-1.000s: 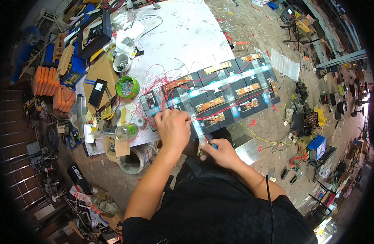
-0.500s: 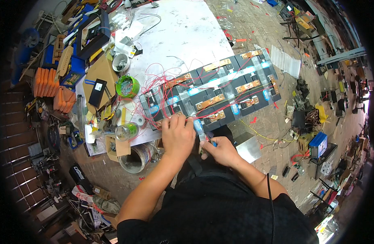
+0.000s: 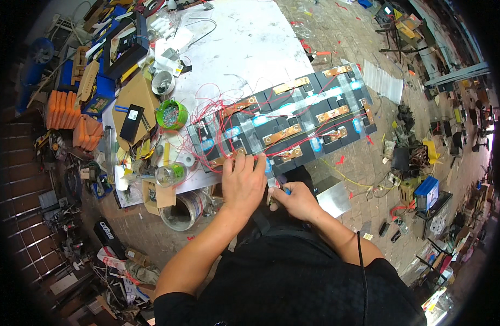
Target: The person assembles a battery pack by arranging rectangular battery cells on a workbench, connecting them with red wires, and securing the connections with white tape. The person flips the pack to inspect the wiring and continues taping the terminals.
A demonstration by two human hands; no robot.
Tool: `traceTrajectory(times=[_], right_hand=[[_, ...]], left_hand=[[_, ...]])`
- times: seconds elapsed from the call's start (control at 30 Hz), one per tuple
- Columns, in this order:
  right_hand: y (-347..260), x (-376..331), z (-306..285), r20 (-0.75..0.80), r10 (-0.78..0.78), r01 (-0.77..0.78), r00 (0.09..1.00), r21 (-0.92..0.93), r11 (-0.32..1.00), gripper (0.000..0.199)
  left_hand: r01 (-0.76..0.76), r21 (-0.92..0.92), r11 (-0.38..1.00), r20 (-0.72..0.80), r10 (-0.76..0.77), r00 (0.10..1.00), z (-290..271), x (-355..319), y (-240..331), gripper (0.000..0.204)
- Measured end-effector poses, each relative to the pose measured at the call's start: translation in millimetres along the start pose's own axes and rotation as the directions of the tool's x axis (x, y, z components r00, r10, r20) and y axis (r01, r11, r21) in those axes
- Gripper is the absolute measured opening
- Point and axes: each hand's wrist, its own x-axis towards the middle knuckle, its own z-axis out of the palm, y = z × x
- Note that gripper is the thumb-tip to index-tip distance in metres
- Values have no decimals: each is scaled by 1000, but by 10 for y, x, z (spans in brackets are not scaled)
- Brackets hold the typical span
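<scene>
A battery pack of dark cells [image 3: 293, 117] with copper bars on top lies aslant at the table's near right edge. Thin red wires [image 3: 217, 108] loop over its left end. Along the pack's near edge rests my left hand [image 3: 242, 182], its fingers stretched over the edge and holding nothing I can see. Just right of it, in front of the pack, my right hand [image 3: 296, 201] is closed round a small tool with a blue part [image 3: 286, 191]; its kind is mostly hidden by the fingers. Clear tape strips [image 3: 254, 140] cross the cells.
On the white table [image 3: 244, 38], left of the pack, stand a green tub of small parts [image 3: 172, 114], a white cup [image 3: 163, 82] and a clear jar [image 3: 171, 174]. A bucket [image 3: 182, 211] stands below the table edge. A grey sheet [image 3: 333, 196] lies right of my right hand.
My left hand has shifted slightly right, toward my right hand, and now covers part of the pale strip at the pack's near edge. The right hand has hardly moved.
</scene>
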Motion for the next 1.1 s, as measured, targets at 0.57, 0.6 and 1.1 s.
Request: traceTrajectory(times=[0.57,0.6,1.1], right_hand=[[-19,-36,-34,23,-16,15,1000,49,999,38],[-11,-21,-29,22,-17,16,1000,43,999,37],[143,1,-67,12,-8,8,1000,38,999,35]], left_hand=[[-41,129,991,150,21,988,2,-90,93,57],[-45,128,991,152,25,988,-3,-86,86,57],[-45,45,998,140,38,989,20,-233,28,66]])
